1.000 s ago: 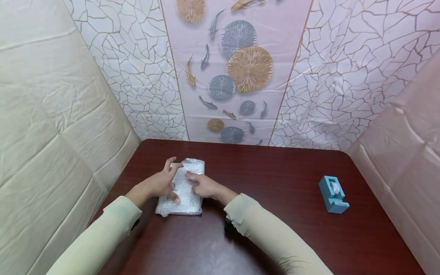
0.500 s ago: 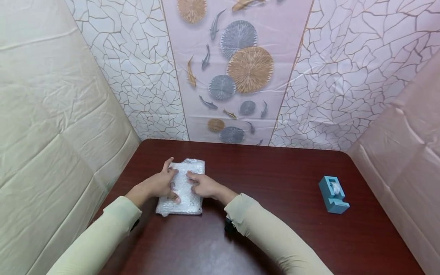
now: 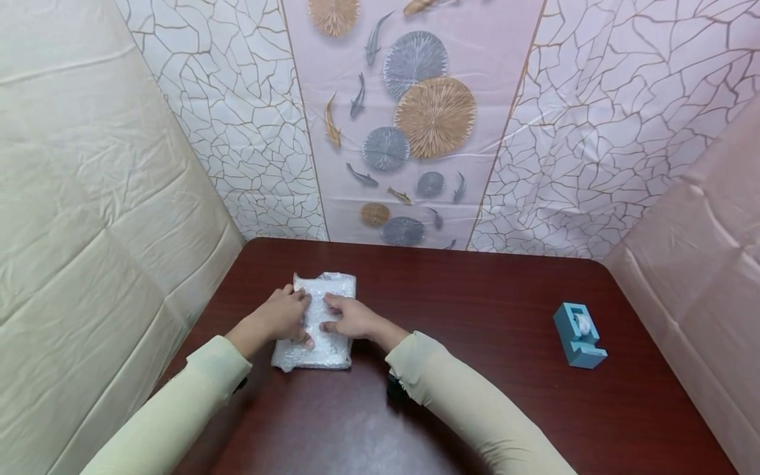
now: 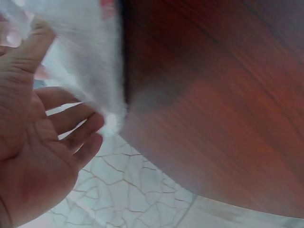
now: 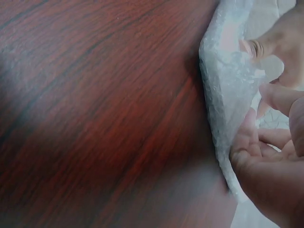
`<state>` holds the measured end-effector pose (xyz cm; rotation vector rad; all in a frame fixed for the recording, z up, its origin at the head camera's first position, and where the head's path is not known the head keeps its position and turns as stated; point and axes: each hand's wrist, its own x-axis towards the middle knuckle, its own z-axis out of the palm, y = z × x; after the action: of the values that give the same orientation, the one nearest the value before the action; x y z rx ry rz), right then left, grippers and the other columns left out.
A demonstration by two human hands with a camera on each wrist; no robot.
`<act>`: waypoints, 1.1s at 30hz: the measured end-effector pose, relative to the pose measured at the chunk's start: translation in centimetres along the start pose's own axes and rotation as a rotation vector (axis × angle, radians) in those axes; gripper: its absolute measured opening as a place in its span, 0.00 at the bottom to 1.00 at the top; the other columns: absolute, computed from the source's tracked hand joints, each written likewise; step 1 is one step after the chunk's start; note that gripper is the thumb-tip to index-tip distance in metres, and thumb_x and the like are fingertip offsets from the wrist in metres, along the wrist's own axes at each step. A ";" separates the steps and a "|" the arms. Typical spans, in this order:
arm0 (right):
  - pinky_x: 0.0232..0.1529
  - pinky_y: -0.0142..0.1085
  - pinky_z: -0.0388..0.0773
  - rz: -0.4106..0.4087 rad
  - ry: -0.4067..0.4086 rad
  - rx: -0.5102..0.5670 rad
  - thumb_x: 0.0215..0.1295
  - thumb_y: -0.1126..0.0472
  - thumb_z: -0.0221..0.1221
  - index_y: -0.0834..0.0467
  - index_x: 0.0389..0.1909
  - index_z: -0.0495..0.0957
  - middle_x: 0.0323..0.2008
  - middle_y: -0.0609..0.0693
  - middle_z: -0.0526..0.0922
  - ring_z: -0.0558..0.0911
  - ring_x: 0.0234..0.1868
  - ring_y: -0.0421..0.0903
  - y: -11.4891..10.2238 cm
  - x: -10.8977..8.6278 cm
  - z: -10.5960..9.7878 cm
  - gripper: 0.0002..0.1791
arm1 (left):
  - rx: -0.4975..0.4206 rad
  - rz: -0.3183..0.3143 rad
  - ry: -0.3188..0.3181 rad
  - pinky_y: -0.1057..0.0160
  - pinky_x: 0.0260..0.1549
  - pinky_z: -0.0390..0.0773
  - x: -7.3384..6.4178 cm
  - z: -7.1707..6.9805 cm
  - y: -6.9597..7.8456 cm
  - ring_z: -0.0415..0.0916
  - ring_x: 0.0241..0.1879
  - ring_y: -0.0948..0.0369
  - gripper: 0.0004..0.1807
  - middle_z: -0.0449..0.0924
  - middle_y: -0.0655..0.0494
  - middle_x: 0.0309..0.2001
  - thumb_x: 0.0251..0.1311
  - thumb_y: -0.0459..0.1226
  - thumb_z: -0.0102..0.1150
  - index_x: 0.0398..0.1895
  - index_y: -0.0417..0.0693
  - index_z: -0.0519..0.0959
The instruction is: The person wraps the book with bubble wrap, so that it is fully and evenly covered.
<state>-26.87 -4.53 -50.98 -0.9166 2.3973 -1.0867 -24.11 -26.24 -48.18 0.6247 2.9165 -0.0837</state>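
Near the desk's (image 3: 469, 369) far left corner, the flat rectangular parcel in clear bubble wrap (image 3: 317, 311) looked covered to me, perhaps not yet sealed, the left hand (image 3: 282, 316) and right hand (image 3: 357, 320) loosely spread upon it.

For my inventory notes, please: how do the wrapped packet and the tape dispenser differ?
The packet is whitish and flat; the dispenser is blue and blocky. The left hand and right hand touch the packet; neither touches the dispenser. Both lie on the table.
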 end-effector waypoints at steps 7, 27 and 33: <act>0.84 0.57 0.65 -0.086 0.025 -0.356 0.73 0.48 0.70 0.66 0.79 0.72 0.83 0.63 0.68 0.67 0.83 0.62 0.3 0.8 0.6 0.42 | -0.093 0.015 0.003 0.35 0.75 0.72 4.2 7.6 -5.0 0.64 0.78 0.27 0.77 0.68 0.24 0.79 0.39 0.76 0.79 0.80 0.27 0.66; 0.77 0.85 0.44 0.070 -0.103 -0.617 0.63 0.15 0.59 0.42 0.91 0.51 0.93 0.46 0.41 0.41 0.93 0.53 1.6 1.6 -1.8 0.63 | -0.142 0.082 0.043 0.33 0.69 0.78 2.0 5.9 -4.0 0.67 0.74 0.29 0.65 0.67 0.29 0.79 0.52 0.71 0.77 0.87 0.51 0.63; 0.76 0.86 0.42 0.067 -0.122 -0.617 0.61 0.14 0.60 0.42 0.92 0.50 0.93 0.47 0.40 0.38 0.93 0.55 1.8 2.2 -2.0 0.66 | -0.231 0.127 0.060 0.29 0.71 0.73 0.8 5.6 -4.3 0.62 0.77 0.27 0.63 0.61 0.28 0.83 0.53 0.71 0.76 0.87 0.55 0.63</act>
<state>-30.26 -4.06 -51.17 -1.0338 2.6718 -0.2396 -25.79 -30.30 -53.70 0.7803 2.8738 0.2871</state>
